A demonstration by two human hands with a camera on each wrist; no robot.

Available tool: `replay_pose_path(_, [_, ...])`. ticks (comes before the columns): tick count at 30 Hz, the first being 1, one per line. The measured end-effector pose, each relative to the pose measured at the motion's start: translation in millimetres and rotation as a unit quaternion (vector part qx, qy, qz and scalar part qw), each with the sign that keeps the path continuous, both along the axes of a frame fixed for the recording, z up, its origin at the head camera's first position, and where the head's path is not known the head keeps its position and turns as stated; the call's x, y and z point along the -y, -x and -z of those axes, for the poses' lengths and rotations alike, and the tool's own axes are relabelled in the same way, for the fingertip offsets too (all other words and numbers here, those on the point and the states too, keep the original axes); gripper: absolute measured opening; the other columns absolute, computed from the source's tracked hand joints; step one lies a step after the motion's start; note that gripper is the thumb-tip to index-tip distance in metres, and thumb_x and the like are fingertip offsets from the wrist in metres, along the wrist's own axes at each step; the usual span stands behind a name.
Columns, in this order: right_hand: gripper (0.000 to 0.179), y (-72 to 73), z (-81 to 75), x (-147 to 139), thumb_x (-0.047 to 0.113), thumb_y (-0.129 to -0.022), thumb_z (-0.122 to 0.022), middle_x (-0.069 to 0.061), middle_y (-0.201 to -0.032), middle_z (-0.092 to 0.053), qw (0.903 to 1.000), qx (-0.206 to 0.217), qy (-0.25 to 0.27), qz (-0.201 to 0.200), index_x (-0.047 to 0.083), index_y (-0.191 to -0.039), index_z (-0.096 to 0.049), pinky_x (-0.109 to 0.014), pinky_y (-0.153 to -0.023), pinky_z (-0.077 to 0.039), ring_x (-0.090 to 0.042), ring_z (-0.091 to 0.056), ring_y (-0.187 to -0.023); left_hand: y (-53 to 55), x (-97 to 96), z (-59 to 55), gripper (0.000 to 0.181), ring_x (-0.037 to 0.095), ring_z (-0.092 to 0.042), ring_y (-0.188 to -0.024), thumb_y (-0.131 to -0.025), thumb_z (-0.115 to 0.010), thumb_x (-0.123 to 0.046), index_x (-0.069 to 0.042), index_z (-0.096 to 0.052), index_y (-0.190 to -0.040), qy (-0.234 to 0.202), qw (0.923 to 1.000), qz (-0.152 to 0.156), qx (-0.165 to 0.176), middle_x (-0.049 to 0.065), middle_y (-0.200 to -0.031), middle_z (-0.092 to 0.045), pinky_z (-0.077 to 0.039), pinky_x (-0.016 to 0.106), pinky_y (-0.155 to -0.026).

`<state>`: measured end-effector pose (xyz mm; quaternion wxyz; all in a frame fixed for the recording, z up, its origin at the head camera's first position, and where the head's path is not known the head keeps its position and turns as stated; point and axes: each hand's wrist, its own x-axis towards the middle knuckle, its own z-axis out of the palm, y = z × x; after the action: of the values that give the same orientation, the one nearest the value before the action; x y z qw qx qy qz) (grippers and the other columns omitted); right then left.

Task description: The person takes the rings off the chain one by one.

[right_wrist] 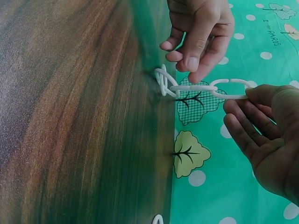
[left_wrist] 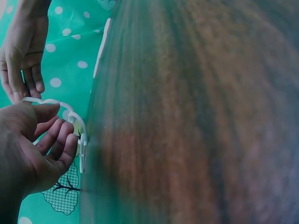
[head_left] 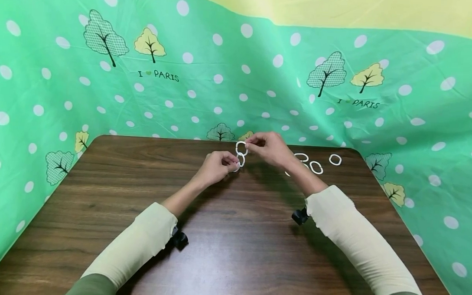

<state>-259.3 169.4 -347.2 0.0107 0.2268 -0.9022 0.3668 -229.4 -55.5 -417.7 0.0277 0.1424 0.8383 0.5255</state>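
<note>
A short chain of white plastic links point(right_wrist: 191, 87) hangs from my right hand point(right_wrist: 275, 135), which pinches the end link point(right_wrist: 229, 96) between thumb and fingers. Its lower links point(right_wrist: 164, 83) bunch together at the tabletop. Beside the middle of the chain is my left hand point(head_left: 218, 168), thumb and fingers loosely bent. In the right wrist view, the left fingertips point(right_wrist: 195, 77) show a small gap to the nearest link. In the left wrist view, the left hand point(left_wrist: 39, 144) partly hides the chain, with a curved link point(left_wrist: 79, 123) showing past its fingers.
Several loose white links lie at the table's back right, including one link point(head_left: 316, 167) near the right forearm and another link point(head_left: 335, 159) farther right. The brown wooden table point(head_left: 217, 242) meets a green dotted cloth point(head_left: 206, 94) at its back edge.
</note>
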Motion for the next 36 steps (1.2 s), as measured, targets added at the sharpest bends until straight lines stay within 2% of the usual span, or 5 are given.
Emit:
replay_pose_path(8, [0.017, 1.9, -0.7, 0.7, 0.018, -0.108, -0.078, -0.014, -0.107, -0.085, 0.9999, -0.009, 0.005, 0.000, 0.004, -0.117, -0.085, -0.027, -0.083, -0.054, -0.021, -0.072, -0.093, -0.1, -7.6, 2.3, 0.024, 0.012, -0.071, -0.078, -0.099, -0.088, -0.017, -0.006, -0.085, -0.120, 0.036, 0.9988, 0.005, -0.033, 0.008, -0.096, -0.084, -0.055, 0.023, -0.068])
replay_pose_path(17, [0.021, 0.0, -1.8, 2.5, 0.021, -0.109, -0.077, -0.014, -0.109, -0.085, 0.9999, -0.009, 0.010, 0.003, 0.005, -0.120, -0.085, -0.029, -0.083, -0.054, -0.022, -0.073, -0.094, 9.7, -8.6, 15.6, 0.016, 0.011, -0.070, -0.079, -0.099, -0.089, -0.021, -0.007, -0.084, -0.106, 0.027, 0.9980, 0.009, -0.057, 0.002, -0.090, -0.081, -0.056, 0.026, -0.072])
replay_pose_path(20, [0.020, -0.3, -1.7, 2.1, 0.020, -0.110, -0.076, -0.015, -0.109, -0.085, 0.9999, -0.013, 0.010, 0.004, 0.004, -0.119, -0.085, -0.029, -0.084, -0.055, -0.023, -0.073, -0.095, 2.5, -9.4, 5.5, 0.011, 0.013, -0.070, -0.079, -0.100, -0.088, -0.016, -0.006, -0.083, -0.103, 0.022, 0.9987, 0.002, -0.045, 0.006, -0.092, -0.082, -0.057, 0.026, -0.073])
replay_pose_path(28, [0.019, -1.4, -1.7, 0.1, 0.018, -0.110, -0.075, -0.016, -0.108, -0.084, 0.9999, -0.012, 0.007, 0.004, 0.004, -0.120, -0.084, -0.032, -0.086, -0.055, -0.025, -0.073, -0.096, 1.9, -7.9, -0.2, 0.014, 0.010, -0.064, -0.071, -0.105, -0.083, -0.021, -0.007, -0.083, -0.108, 0.010, 0.9994, -0.017, -0.028, 0.007, -0.094, -0.081, -0.055, 0.026, -0.061])
replay_pose_path(36, [0.020, -1.2, 0.5, -1.2, 0.018, -0.111, -0.074, -0.016, -0.107, -0.083, 0.9999, -0.010, 0.009, -0.005, 0.003, -0.120, -0.083, -0.031, -0.086, -0.055, -0.025, -0.072, -0.096, 0.2, -6.3, -4.4, 0.017, 0.019, -0.070, -0.072, -0.108, -0.078, -0.022, -0.006, -0.084, -0.112, 0.011, 0.9994, -0.020, -0.027, 0.014, -0.103, -0.083, -0.056, 0.026, -0.065])
